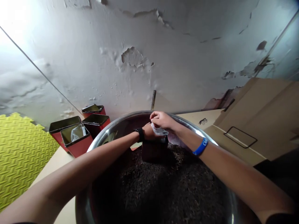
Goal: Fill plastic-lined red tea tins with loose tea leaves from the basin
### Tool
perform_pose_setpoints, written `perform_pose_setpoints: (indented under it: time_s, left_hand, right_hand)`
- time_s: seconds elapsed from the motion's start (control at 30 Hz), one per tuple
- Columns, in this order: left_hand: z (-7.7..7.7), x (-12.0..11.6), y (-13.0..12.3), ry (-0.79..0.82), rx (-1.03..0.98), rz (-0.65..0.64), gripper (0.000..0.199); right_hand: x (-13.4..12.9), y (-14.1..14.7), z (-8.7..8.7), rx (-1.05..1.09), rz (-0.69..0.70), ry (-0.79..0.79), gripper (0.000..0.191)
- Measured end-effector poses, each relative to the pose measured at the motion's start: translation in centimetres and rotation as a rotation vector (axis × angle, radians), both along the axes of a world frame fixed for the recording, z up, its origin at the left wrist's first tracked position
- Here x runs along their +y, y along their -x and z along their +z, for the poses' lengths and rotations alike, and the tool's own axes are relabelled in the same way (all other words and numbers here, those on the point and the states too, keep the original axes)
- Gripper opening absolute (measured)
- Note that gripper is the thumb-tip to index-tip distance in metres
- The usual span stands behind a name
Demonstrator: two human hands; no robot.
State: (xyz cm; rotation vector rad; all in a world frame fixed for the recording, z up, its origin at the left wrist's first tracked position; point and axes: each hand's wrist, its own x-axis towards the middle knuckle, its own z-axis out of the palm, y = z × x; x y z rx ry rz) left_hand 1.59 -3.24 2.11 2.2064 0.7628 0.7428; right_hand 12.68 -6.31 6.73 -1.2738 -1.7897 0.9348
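A large round metal basin holds dark, loose dried leaves that look like tea. In its far part stands a dark red tin, with a thin clear plastic bag bunched at its top. My right hand pinches the gathered plastic, its fingertips pressed together. Just left of it and lower, my left hand is closed around the same bag over the tin; its fingertips are partly hidden by the plastic and my right hand.
Several open red tins stand left of the basin, one with plastic inside. A yellow foam mat lies at far left. On the right are glasses and a large cardboard box. A peeling wall rises behind.
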Motion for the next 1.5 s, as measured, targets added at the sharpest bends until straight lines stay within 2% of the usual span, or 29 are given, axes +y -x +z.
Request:
perform_pose_setpoints:
  time_s: [0.1, 0.17, 0.23, 0.3, 0.4, 0.5, 0.57, 0.63, 0.73, 0.9, 0.97, 1.07, 1.13, 1.2, 1.27, 1.37, 1.43, 1.5]
  left_hand:
    - [-1.2, 1.3, -0.1, -0.251, -0.024, -0.154, 0.019]
    - [-1.8, 1.9, 0.3, -0.235, -0.041, -0.153, 0.021]
    - [-2.0, 2.2, 0.7, -0.193, -0.064, -0.113, 0.022]
    - [-1.8, 2.3, 0.9, -0.197, -0.078, -0.054, 0.019]
    - [-0.9, 1.9, 1.5, -0.328, -0.038, -0.014, 0.012]
    - [-0.2, 1.6, 2.3, -0.432, -0.009, 0.000, 0.013]
    - [0.1, 1.7, 2.6, -0.379, -0.062, 0.011, 0.017]
    - [0.2, 1.8, 2.8, -0.247, -0.146, -0.004, 0.025]
    - [0.7, 1.9, 2.8, -0.068, -0.234, -0.042, 0.032]
    - [2.2, 1.9, 3.2, -0.043, -0.234, -0.092, 0.036]
    - [2.1, 2.9, 3.9, -0.070, -0.259, -0.019, 0.036]
    - [0.9, 5.5, 5.5, -0.094, -0.222, 0.267, 0.035]
    - [-0.4, 7.1, 6.4, -0.056, -0.039, 0.392, 0.031]
    - [-1.4, 8.0, 7.0, -0.062, 0.120, 0.424, 0.025]
    - [-1.8, 8.2, 7.2, -0.082, 0.211, 0.417, 0.024]
    - [-1.3, 7.5, 7.1, -0.031, 0.255, 0.318, 0.026]
    - [-0.3, 6.5, 6.9, 0.015, 0.244, 0.156, 0.027]
    - [1.0, 5.3, 6.7, 0.066, 0.219, -0.044, 0.026]
  right_hand:
    - [-0.4, -1.5, -0.2, 0.065, 0.055, -0.082, 0.020]
    - [-0.5, -3.3, -0.1, 0.014, 0.034, -0.127, 0.027]
    - [-0.4, -4.8, -0.2, -0.169, 0.040, -0.133, 0.031]
    - [-0.1, -5.4, -0.9, -0.384, 0.119, -0.134, 0.041]
    - [0.2, -4.5, -2.8, -0.545, 0.139, -0.201, 0.056]
    - [0.3, -2.5, -4.5, -0.470, 0.018, -0.212, 0.045]
    - [0.5, -1.5, -5.0, -0.365, -0.049, -0.201, 0.038]
    - [0.7, -0.9, -5.2, -0.297, -0.085, -0.206, 0.032]
    - [1.0, -0.7, -5.4, -0.286, -0.073, -0.229, 0.027]
    - [1.3, -0.7, -5.6, -0.293, -0.126, -0.280, 0.015]
    - [1.3, -0.7, -5.3, -0.295, -0.108, -0.281, 0.013]
    - [1.0, -0.8, -4.1, -0.321, -0.020, -0.143, 0.019]
    - [0.4, -1.1, -3.1, -0.353, 0.018, 0.003, 0.021]
    - [-0.3, -1.5, -2.2, -0.341, 0.075, 0.138, 0.022]
    - [-0.9, -2.1, -1.5, -0.275, 0.185, 0.260, 0.023]
    - [-1.6, -2.7, -0.9, -0.158, 0.376, 0.397, 0.021]
    - [-1.8, -2.7, -0.9, -0.110, 0.425, 0.415, 0.024]
    - [-1.6, -2.4, -1.1, -0.110, 0.365, 0.371, 0.021]
